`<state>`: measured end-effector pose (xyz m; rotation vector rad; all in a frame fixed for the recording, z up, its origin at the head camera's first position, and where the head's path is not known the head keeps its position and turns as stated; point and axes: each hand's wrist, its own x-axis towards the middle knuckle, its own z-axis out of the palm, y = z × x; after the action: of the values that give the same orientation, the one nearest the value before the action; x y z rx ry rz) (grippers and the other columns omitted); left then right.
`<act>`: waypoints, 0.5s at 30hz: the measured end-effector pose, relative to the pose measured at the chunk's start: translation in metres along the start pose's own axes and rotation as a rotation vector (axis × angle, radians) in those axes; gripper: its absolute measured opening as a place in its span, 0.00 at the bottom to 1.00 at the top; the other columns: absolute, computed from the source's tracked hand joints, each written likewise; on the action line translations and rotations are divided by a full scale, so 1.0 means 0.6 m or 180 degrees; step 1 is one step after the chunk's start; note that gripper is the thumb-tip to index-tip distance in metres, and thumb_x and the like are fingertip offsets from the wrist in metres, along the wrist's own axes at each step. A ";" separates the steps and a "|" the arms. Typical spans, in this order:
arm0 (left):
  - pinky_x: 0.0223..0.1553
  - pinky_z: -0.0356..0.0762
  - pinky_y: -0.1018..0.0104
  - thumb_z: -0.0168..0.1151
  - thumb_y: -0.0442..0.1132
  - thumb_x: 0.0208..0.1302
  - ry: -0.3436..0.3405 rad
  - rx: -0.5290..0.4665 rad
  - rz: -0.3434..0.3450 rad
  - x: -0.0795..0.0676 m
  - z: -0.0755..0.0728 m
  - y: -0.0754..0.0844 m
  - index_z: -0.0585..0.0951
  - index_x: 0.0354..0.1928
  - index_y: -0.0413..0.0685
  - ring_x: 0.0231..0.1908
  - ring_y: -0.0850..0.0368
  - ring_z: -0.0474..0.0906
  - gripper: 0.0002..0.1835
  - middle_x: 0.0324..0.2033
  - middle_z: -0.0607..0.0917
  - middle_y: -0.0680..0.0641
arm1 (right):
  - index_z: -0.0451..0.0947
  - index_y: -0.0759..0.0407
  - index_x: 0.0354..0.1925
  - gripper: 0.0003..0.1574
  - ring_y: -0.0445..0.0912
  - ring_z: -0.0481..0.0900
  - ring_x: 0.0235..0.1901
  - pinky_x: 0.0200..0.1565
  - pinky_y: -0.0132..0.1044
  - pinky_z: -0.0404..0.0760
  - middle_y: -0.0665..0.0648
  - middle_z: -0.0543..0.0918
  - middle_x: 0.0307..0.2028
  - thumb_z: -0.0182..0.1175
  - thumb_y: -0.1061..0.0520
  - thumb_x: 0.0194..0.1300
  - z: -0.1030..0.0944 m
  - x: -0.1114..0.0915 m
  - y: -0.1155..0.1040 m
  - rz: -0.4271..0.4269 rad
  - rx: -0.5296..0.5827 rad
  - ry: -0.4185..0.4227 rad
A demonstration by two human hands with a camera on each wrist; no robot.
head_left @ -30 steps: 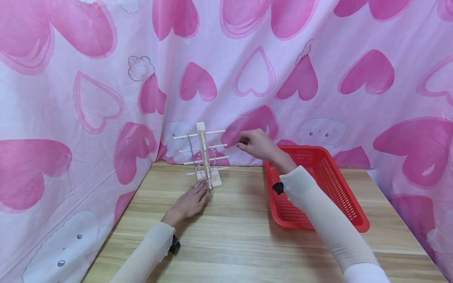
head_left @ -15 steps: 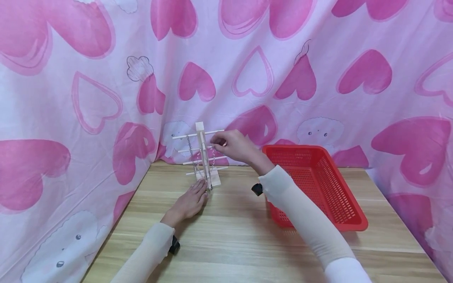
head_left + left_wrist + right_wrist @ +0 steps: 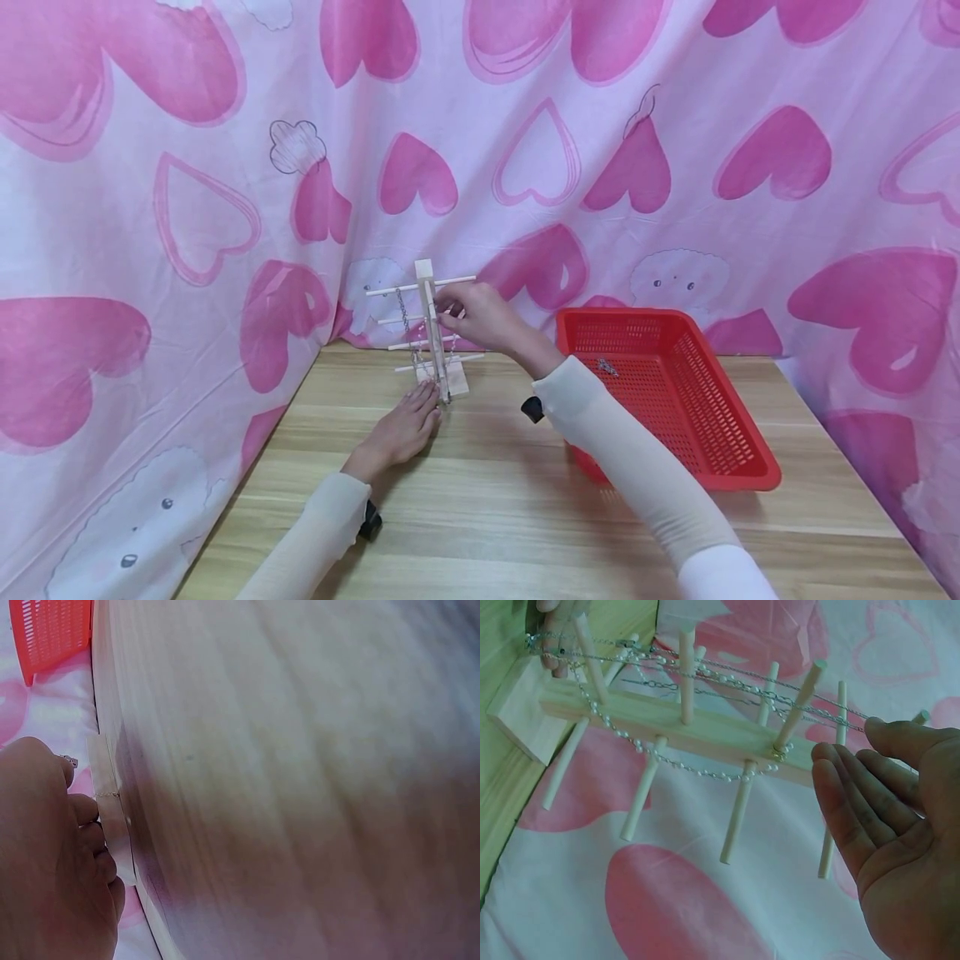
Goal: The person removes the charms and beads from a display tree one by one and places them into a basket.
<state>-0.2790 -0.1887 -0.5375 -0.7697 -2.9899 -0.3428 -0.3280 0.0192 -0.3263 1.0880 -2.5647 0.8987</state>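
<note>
A pale wooden peg stand rises near the back left of the table, its base at the table edge. Silvery chain necklaces and a pearl-beaded necklace hang along its pegs. My left hand rests with extended fingers at the foot of the stand; in the left wrist view those fingers lie over the base. My right hand is bent around the upper part of the stand. Its thumb overlaps the silvery strands; whether it pinches them I cannot tell, the index finger being hidden.
A red plastic basket stands on the right of the wooden table, partly behind my right forearm. Inside it lies a small silvery chain. A pink heart-patterned curtain closes off the back and sides.
My right hand has moved left from beside the basket to the upper stand. The small chain in the basket has come into view. My left hand has stayed in place.
</note>
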 end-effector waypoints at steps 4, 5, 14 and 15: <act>0.75 0.53 0.46 0.34 0.48 0.79 0.0037 -0.0081 0.0014 0.000 -0.001 0.003 0.58 0.74 0.37 0.76 0.41 0.50 0.30 0.76 0.56 0.38 | 0.85 0.57 0.43 0.09 0.40 0.85 0.34 0.38 0.29 0.84 0.52 0.89 0.37 0.63 0.59 0.65 0.007 0.000 0.001 -0.0016 0.0021 0.0126; 0.75 0.53 0.45 0.34 0.47 0.79 0.0034 -0.0092 0.0015 0.000 -0.002 0.003 0.58 0.74 0.37 0.76 0.41 0.50 0.29 0.76 0.55 0.38 | 0.85 0.57 0.43 0.08 0.39 0.85 0.34 0.38 0.28 0.83 0.51 0.89 0.36 0.63 0.59 0.65 0.008 0.000 0.001 -0.0001 0.0037 0.0153; 0.76 0.52 0.49 0.35 0.48 0.79 -0.0061 0.0002 -0.0047 -0.001 -0.006 0.006 0.56 0.75 0.39 0.77 0.44 0.48 0.29 0.76 0.54 0.40 | 0.86 0.56 0.40 0.07 0.38 0.83 0.31 0.36 0.27 0.83 0.50 0.88 0.31 0.62 0.58 0.67 0.014 -0.004 0.010 -0.0056 0.0276 0.0397; 0.76 0.52 0.49 0.35 0.48 0.79 -0.0062 0.0003 -0.0053 -0.001 -0.006 0.005 0.56 0.75 0.39 0.77 0.44 0.48 0.29 0.76 0.54 0.40 | 0.86 0.57 0.40 0.07 0.38 0.83 0.31 0.36 0.27 0.83 0.50 0.88 0.31 0.62 0.58 0.67 0.014 -0.005 0.010 -0.0076 0.0297 0.0418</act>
<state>-0.2771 -0.1870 -0.5332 -0.7530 -3.0159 -0.3364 -0.3300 0.0193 -0.3367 1.0449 -2.4204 1.0566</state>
